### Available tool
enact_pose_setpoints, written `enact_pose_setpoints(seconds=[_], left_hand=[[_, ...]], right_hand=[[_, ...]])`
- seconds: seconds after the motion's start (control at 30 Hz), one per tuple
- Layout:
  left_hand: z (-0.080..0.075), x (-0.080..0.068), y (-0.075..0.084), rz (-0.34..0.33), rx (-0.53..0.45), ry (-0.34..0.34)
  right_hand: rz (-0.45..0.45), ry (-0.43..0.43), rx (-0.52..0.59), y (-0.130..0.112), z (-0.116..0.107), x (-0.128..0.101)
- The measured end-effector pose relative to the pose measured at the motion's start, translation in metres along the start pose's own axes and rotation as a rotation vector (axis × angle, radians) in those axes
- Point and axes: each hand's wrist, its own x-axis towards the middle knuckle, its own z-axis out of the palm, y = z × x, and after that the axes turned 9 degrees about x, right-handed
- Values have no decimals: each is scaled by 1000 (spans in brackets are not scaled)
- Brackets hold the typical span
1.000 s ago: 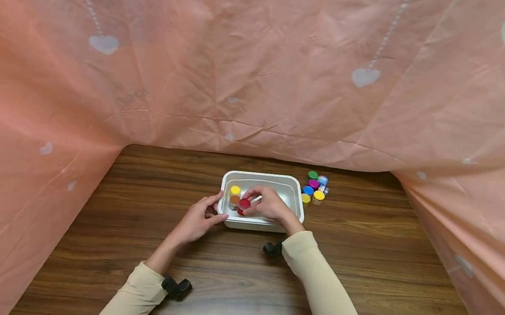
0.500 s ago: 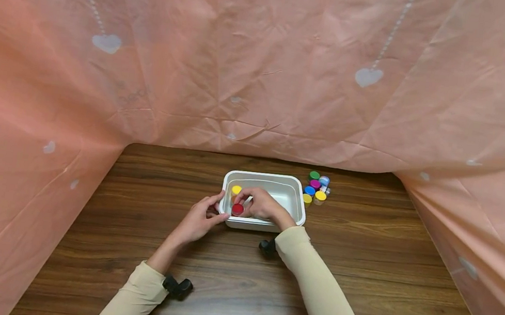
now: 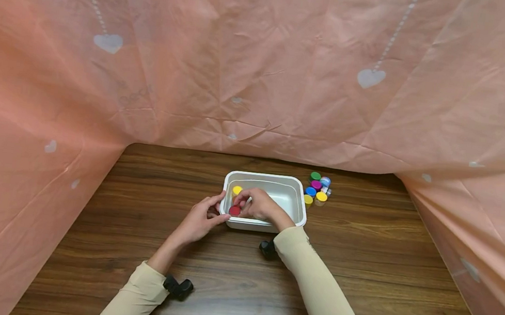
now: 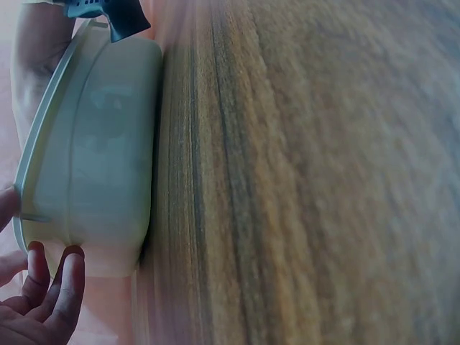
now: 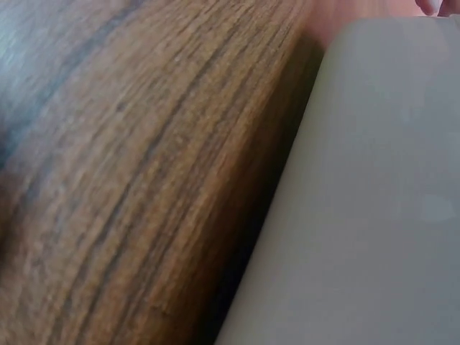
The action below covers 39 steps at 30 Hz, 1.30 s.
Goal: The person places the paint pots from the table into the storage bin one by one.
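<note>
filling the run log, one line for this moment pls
right hand: holds red-lidded jar in white tub | left hand: touches tub corner

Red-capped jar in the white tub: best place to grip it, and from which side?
Likely the red cap, pinched across its round rim from above. The jar stands upright in the tub's near-left corner, so walls block side access. The right hand fingers already touch it from above.
</note>
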Motion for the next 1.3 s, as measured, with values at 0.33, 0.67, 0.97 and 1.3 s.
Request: enact_pose_setpoints(seconds=[0.33,0.67,0.97,1.3], left_hand=[[0,0,1,-8,-2,1],[-6,-1,1,-8,5,-2],[-7,-3,-3,-20,11,2],[-5,-2,-3,-26,1,8]], right_hand=[[46,3,54,-3,-7,-5],[-61,139,68,-18,-59,-30],[-7,363,81,18,-117,-66],[149,498,-37,69,-148,-96]])
